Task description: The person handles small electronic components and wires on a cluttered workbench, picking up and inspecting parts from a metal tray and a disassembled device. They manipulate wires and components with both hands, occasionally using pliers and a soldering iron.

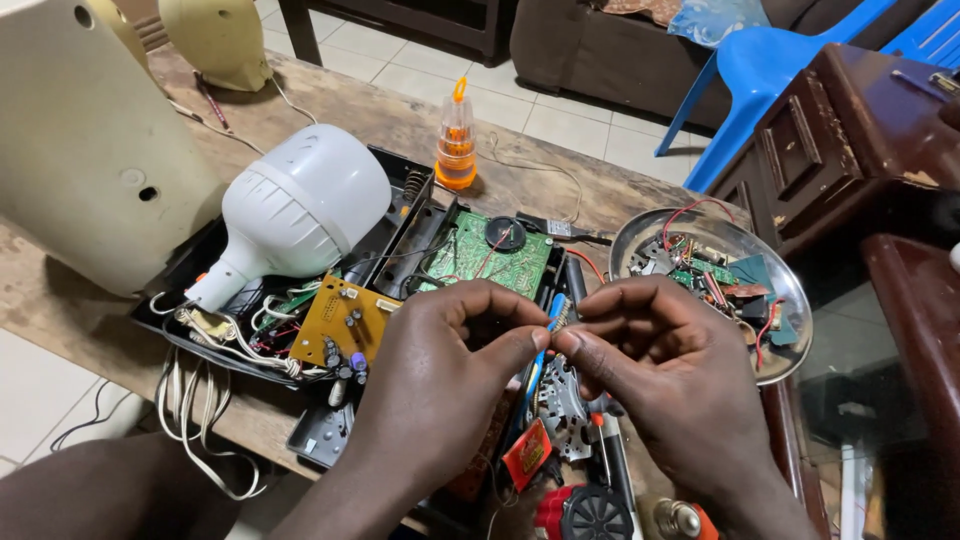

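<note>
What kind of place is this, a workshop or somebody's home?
Probably a home living room used for electronics repair. A worn wooden table carries an opened device with a green circuit board and a metal tray of parts, while a brown sofa and a blue plastic chair stand on tiled floor behind.

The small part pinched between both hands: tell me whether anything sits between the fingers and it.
Nothing visible does. The left hand and right hand already pinch the small part directly with thumb and forefinger, above the open case's green circuit board.
</note>
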